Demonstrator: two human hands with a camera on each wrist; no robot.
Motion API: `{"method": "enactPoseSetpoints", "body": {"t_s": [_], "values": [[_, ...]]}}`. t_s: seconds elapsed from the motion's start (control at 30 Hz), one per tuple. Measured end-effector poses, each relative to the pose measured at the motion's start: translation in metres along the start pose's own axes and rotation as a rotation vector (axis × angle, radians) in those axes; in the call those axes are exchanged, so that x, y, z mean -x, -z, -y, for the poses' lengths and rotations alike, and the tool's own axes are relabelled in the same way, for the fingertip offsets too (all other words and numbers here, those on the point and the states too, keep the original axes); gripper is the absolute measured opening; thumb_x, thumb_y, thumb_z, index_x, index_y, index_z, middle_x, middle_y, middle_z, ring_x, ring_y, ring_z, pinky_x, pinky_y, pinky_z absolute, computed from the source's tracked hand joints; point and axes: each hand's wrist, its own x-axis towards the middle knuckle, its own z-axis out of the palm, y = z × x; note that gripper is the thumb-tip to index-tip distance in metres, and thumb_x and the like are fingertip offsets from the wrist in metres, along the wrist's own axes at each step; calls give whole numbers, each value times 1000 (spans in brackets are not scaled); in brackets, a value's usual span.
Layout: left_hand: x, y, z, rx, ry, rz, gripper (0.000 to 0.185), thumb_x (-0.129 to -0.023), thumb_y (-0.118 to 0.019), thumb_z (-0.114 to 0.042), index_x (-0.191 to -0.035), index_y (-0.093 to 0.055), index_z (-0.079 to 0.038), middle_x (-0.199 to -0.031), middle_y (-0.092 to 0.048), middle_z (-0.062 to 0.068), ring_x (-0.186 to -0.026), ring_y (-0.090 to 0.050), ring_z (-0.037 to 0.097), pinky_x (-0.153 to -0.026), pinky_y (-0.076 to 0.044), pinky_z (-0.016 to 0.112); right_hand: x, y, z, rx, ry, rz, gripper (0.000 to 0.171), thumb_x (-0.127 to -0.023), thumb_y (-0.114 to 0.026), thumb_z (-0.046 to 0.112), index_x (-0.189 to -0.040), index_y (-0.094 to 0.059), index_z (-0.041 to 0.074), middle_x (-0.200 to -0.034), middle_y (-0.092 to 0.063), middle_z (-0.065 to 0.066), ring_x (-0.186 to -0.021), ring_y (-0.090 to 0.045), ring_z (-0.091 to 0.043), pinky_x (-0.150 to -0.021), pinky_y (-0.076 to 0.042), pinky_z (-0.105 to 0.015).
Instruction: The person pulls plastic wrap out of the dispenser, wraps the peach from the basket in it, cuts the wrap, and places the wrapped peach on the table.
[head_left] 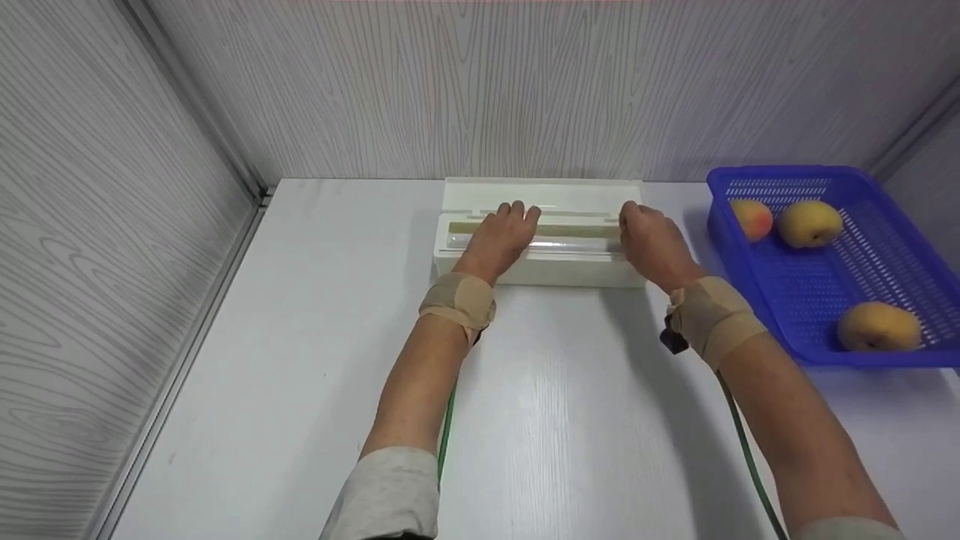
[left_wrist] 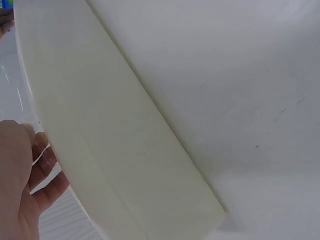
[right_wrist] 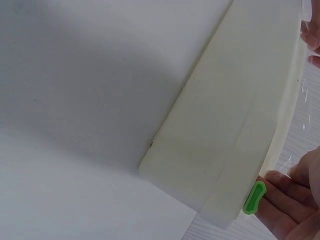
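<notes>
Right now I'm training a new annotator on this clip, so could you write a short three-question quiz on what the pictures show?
1. True or false: the blue basket holds three fruits.
2. On which side of the white dispenser box does the basket stand, as the person sees it?
A. left
B. right
C. behind it
3. Fill in: a small ____ slider sits at the box's end beside the right hand.

Key: 1 true; 2 B; 3 green. The left hand also rests on the box.
</notes>
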Motion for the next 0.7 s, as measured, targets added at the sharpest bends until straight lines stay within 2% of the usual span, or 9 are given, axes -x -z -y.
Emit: {"method": "enactPoseSetpoints", "body": {"t_s": [0.2, 0.4, 0.57, 0.7], "values": [[0, 2, 0, 56, 16, 61, 24, -103, -44, -7, -118, -61, 1, -109, -62, 18, -98, -65, 29, -75, -60, 36, -1, 2, 1, -11, -18, -5, 8, -93, -50, -7, -87, -49, -2, -75, -55, -19, -65, -57, -37, -57, -44, -48], [-4, 8, 0, 138, 89, 227, 28, -104, -43, -9, -124, -60, 1, -122, -57, 21, -103, -64, 32, -79, -60, 41, -3, 5, 2, 4, -5, -17, 5, -95, -49, -5, -90, -50, -3, -78, -58, -21, -68, -61, -42, -58, -47, -51], [-3, 13, 6, 153, 92, 309, 31, -105, -43, -9, -131, -55, 1, -118, -64, 20, -104, -66, 33, -82, -60, 42, -5, 8, 4, 18, 5, -32, 4, -95, -49, -5, -91, -50, -3, -79, -59, -22, -71, -63, -44, -60, -48, -53], [1, 21, 17, 194, 115, 347, 25, -103, -48, -6, -123, -61, 2, -112, -67, 20, -102, -67, 33, -83, -59, 43, -7, 10, 6, 13, 2, -27, 4, -94, -49, -5, -91, -50, -3, -78, -58, -22, -69, -62, -43, -60, -48, -53]]}}
